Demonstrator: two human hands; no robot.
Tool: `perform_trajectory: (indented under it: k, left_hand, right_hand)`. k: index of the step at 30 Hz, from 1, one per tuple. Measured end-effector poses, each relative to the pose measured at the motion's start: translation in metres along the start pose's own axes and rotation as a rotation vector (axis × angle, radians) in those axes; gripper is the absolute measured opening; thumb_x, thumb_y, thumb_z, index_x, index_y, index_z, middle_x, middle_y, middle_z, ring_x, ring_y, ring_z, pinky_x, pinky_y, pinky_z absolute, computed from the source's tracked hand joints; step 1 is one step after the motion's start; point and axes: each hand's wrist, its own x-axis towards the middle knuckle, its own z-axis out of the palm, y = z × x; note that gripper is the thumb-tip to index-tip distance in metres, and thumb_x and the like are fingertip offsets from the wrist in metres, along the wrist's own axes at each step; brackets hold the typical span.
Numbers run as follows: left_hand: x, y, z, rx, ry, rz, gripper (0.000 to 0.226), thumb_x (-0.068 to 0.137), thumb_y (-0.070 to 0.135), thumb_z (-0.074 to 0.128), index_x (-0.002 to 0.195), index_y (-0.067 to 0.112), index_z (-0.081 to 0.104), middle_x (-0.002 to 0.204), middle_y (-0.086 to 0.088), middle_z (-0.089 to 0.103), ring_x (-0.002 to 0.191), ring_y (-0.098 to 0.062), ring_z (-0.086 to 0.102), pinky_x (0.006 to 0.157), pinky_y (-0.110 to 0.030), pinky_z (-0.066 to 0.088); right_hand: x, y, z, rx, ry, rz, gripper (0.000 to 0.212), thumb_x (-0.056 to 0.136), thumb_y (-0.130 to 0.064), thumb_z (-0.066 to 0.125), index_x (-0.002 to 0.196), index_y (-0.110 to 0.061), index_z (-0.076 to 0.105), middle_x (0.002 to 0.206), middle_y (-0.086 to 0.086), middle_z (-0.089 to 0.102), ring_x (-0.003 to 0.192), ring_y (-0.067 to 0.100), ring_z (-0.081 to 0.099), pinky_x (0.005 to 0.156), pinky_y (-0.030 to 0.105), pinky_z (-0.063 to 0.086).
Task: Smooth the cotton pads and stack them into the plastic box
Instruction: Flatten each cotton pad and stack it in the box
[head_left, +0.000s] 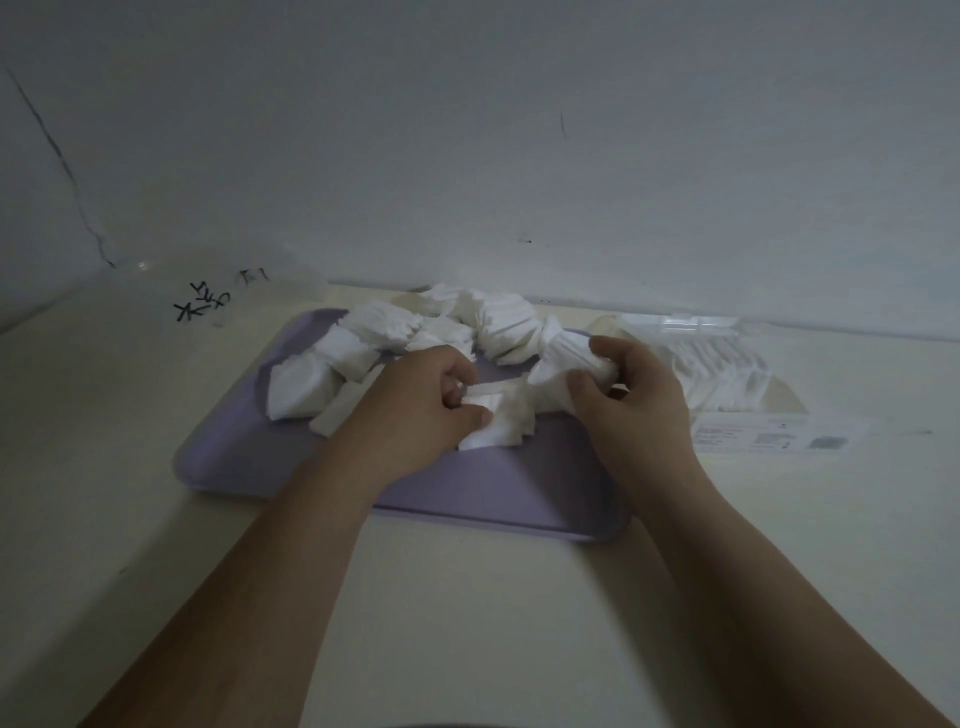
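Two bare hands work over a lavender tray (249, 457) on the pale table (467, 597). The left hand (421, 410) has its fingers curled round a small bunch of white cotton pads (493, 423) at the middle of the tray, the thumb pinching it from the near side. The right hand (634, 400) grips a second bunch just to the right. More loose pads lie heaped along the tray's far edge. Right of the tray lies the clear plastic box (753, 374), with pads stacked inside.
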Motion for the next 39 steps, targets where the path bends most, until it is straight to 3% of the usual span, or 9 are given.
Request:
perform_trajectory:
  k: [4, 9, 14, 20, 28, 30, 33, 36, 39]
  left_hand:
    - [-0.001, 0.012, -0.012, -0.168, 0.038, 0.02, 0.014, 0.086, 0.02, 0.084, 0.086, 0.016, 0.071, 0.065, 0.003, 0.065, 0.054, -0.004, 0.056, 0.05, -0.019, 0.045]
    - [-0.01, 0.031, -0.012, -0.518, -0.095, 0.027, 0.011, 0.09, 0.015, 0.079, 0.088, 0.013, 0.069, 0.064, -0.012, 0.063, 0.054, -0.017, 0.054, 0.047, -0.021, 0.038]
    - [-0.011, 0.03, -0.003, -0.452, -0.026, 0.061, 0.013, 0.09, 0.013, 0.079, 0.092, 0.006, 0.069, 0.064, -0.006, 0.067, 0.052, -0.014, 0.056, 0.054, -0.024, 0.045]
    - [-0.009, 0.029, -0.001, -0.479, 0.013, 0.067, 0.01, 0.089, 0.009, 0.08, 0.089, 0.007, 0.07, 0.071, -0.008, 0.068, 0.058, -0.012, 0.056, 0.056, -0.022, 0.05]
    - [-0.006, 0.024, 0.001, -0.429, 0.065, 0.084, 0.01, 0.088, 0.013, 0.082, 0.087, 0.011, 0.072, 0.081, -0.019, 0.073, 0.069, -0.015, 0.062, 0.063, -0.03, 0.052]
    - [-0.006, 0.022, 0.002, -0.408, 0.078, 0.087, 0.01, 0.088, 0.015, 0.081, 0.086, 0.013, 0.072, 0.082, -0.02, 0.072, 0.069, -0.017, 0.062, 0.063, -0.031, 0.051]
    - [-0.003, 0.02, 0.0, -0.368, 0.079, 0.085, 0.011, 0.088, 0.017, 0.081, 0.087, 0.014, 0.071, 0.084, -0.02, 0.073, 0.069, -0.017, 0.061, 0.063, -0.03, 0.052]
    - [0.001, 0.009, -0.01, -0.206, 0.065, 0.056, 0.014, 0.087, 0.025, 0.083, 0.096, 0.02, 0.073, 0.09, -0.005, 0.075, 0.077, -0.009, 0.065, 0.074, -0.028, 0.056]
    - [0.003, -0.006, -0.018, 0.069, -0.078, 0.039, 0.038, 0.081, 0.039, 0.085, 0.113, 0.025, 0.07, 0.109, 0.011, 0.072, 0.099, 0.004, 0.066, 0.091, -0.028, 0.058]
  right_hand:
    - [-0.001, 0.0, -0.001, 0.061, -0.024, 0.019, 0.049, 0.087, -0.023, 0.078, 0.134, -0.026, 0.064, 0.112, -0.006, 0.07, 0.094, 0.008, 0.069, 0.091, 0.031, 0.057]
    - [0.0, 0.002, 0.001, 0.177, -0.105, 0.074, 0.051, 0.073, -0.027, 0.088, 0.122, -0.026, 0.07, 0.095, 0.001, 0.078, 0.085, 0.018, 0.076, 0.084, 0.038, 0.061]
    - [-0.004, -0.004, 0.003, 0.278, -0.22, 0.024, 0.039, 0.085, 0.006, 0.07, 0.116, -0.017, 0.073, 0.085, 0.005, 0.08, 0.077, 0.023, 0.075, 0.079, 0.041, 0.063]
    - [-0.003, -0.001, 0.003, 0.355, -0.227, -0.049, 0.03, 0.09, 0.003, 0.074, 0.117, -0.011, 0.073, 0.067, -0.004, 0.069, 0.059, 0.01, 0.062, 0.064, 0.024, 0.054]
    - [-0.006, -0.008, 0.002, 0.36, -0.302, -0.089, 0.017, 0.097, 0.001, 0.066, 0.1, -0.012, 0.077, 0.07, -0.008, 0.071, 0.063, 0.008, 0.062, 0.065, 0.023, 0.053]
    - [-0.007, -0.01, 0.002, 0.434, -0.353, -0.044, 0.006, 0.097, -0.01, 0.071, 0.098, -0.01, 0.077, 0.079, 0.002, 0.074, 0.073, 0.017, 0.066, 0.072, 0.035, 0.058]
    - [-0.009, -0.009, 0.006, 0.318, -0.327, -0.06, 0.033, 0.078, -0.037, 0.09, 0.102, -0.019, 0.077, 0.091, 0.021, 0.076, 0.078, 0.034, 0.069, 0.077, 0.052, 0.059]
    - [-0.006, 0.001, 0.008, 0.181, -0.211, -0.07, 0.027, 0.079, -0.034, 0.082, 0.103, -0.025, 0.075, 0.08, 0.007, 0.074, 0.072, 0.016, 0.065, 0.074, 0.048, 0.058]
    - [-0.003, 0.004, 0.008, 0.148, -0.12, -0.023, 0.032, 0.081, -0.037, 0.076, 0.111, -0.029, 0.071, 0.086, 0.005, 0.074, 0.073, 0.015, 0.066, 0.081, 0.047, 0.059]
